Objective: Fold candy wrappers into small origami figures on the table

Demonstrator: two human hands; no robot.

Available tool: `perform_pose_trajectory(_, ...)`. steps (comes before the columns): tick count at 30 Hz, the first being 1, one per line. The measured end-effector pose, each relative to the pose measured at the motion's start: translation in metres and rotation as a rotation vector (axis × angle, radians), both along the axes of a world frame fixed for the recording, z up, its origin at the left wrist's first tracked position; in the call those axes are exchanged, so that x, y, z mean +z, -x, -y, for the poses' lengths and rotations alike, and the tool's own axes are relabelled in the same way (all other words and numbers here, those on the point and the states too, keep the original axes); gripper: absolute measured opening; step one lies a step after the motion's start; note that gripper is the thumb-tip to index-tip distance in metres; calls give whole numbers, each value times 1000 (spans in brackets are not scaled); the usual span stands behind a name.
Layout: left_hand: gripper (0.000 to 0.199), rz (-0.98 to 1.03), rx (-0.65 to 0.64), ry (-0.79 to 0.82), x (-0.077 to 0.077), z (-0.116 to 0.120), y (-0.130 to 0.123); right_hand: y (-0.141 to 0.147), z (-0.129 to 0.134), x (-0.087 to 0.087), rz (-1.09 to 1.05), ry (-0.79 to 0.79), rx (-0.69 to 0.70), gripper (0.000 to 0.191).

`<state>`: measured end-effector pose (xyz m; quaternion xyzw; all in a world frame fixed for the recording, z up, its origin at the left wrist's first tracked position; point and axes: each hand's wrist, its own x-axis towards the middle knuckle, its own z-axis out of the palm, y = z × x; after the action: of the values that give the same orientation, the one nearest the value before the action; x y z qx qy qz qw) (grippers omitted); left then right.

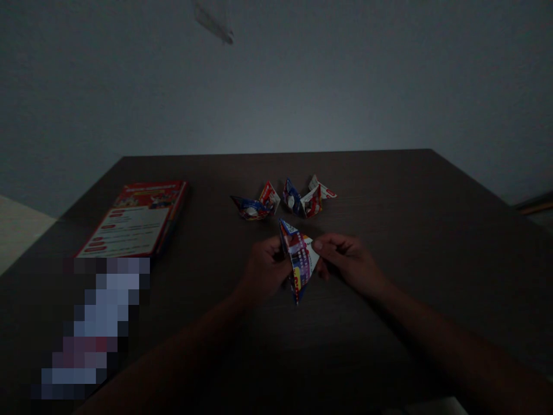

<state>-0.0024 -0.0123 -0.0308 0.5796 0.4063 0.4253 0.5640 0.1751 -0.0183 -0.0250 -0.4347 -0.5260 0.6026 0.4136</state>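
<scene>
Between my two hands is a folded piece of printed paper (301,259), pointed at top and bottom, in blue, white, purple and yellow. My left hand (266,268) grips its left edge, with the fingers partly hidden behind it. At the right corner, my right hand (348,259) pinches the paper between thumb and forefinger. Just beyond it stand two folded paper shapes with raised points: a blue and red one (257,206) on the left, and a blue, red and white one (309,199) on the right.
A stack of printed leaflets (133,222) with red borders lies on the left side of the dark table (389,190). Nearer to me on the left, a patch is pixelated and cannot be made out. A plain wall (324,75) rises behind the table's far edge.
</scene>
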Motion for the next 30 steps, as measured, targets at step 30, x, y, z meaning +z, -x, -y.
perform_pose_trajectory(30,22,-276,107,-162,-2,2,1,-2,-1,2,-95,214,185,31)
